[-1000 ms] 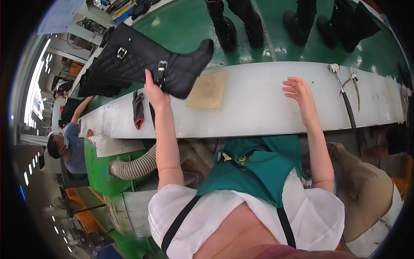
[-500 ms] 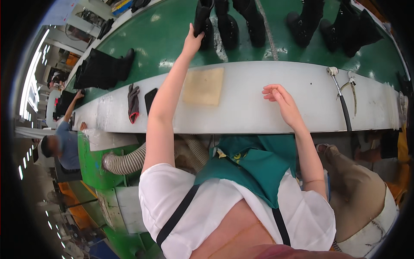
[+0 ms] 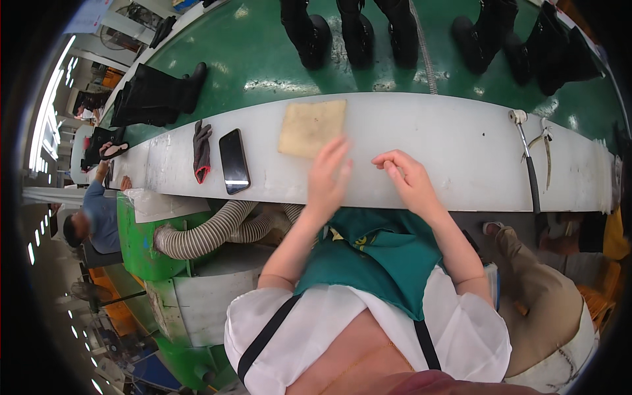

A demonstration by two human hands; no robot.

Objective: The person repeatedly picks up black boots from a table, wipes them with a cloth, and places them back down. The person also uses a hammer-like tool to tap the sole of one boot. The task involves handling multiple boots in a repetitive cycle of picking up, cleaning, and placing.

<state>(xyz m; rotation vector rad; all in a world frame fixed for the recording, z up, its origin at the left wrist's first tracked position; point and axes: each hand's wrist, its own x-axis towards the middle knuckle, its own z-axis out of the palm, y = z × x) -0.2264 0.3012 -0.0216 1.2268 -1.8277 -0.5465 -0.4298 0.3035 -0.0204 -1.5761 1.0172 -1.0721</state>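
Observation:
Over the white worktop (image 3: 447, 145), my left hand (image 3: 329, 174) hovers at the lower edge of a square tan pad (image 3: 309, 122). It is blurred by motion, but its fingers and thumb look apart with nothing between them. Beside it, my right hand (image 3: 405, 178) is loosely bent, thumb and fingers parted, also holding nothing I can see. Beyond the worktop, black boots stand upright on a green surface (image 3: 270, 66); the one nearest my left side (image 3: 313, 43) leans slightly.
A black phone (image 3: 234, 161) and a dark glove with red cuff (image 3: 201, 151) lie left of the pad. A hammer (image 3: 526, 161) and pliers (image 3: 546, 141) lie right. More boots (image 3: 155, 95) lie far left, near a co-worker (image 3: 102, 220). Ribbed hoses (image 3: 204, 234) run below the worktop.
My left hand has let go of a black boot and come back over the worktop. My right hand has shifted slightly left and down. The phone is now uncovered.

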